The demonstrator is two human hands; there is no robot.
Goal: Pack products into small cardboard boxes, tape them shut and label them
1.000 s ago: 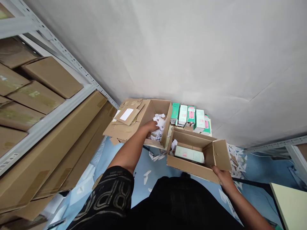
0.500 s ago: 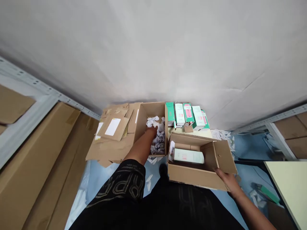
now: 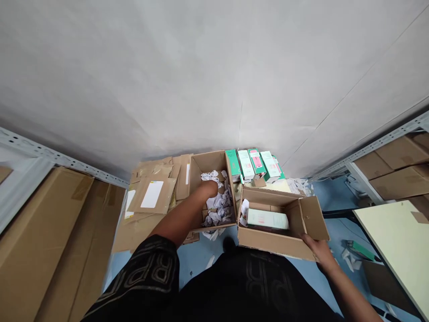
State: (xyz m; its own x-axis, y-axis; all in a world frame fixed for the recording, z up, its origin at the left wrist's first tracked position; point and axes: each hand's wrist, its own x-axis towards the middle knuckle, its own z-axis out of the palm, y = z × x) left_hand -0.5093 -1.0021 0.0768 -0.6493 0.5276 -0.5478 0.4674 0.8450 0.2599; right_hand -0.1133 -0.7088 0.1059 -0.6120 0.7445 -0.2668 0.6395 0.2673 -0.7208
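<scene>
My left hand (image 3: 210, 188) is down inside an open cardboard box (image 3: 193, 176), among crumpled white paper (image 3: 221, 201). Its fingers are hidden by the hand itself, so what they hold does not show. At the right, my right hand (image 3: 317, 248) grips the near wall of a second open carton (image 3: 275, 245), with the thumb over the edge. Inside that carton a pale green and white product box (image 3: 268, 219) lies on its side, a wad of white paper (image 3: 244, 212) at its left end.
Flattened cardboard (image 3: 167, 190) is stacked left of the paper-filled box. Several green and white product boxes (image 3: 246, 165) line the wall. Large cartons (image 3: 56, 223) fill the left side, and a pale tabletop (image 3: 395, 241) juts in at right. Paper scraps lie on the blue floor (image 3: 192, 268).
My left hand has shifted within the paper-filled box, and its fingers no longer show. My right hand keeps its grip on the carton. The camera view has shifted slightly.
</scene>
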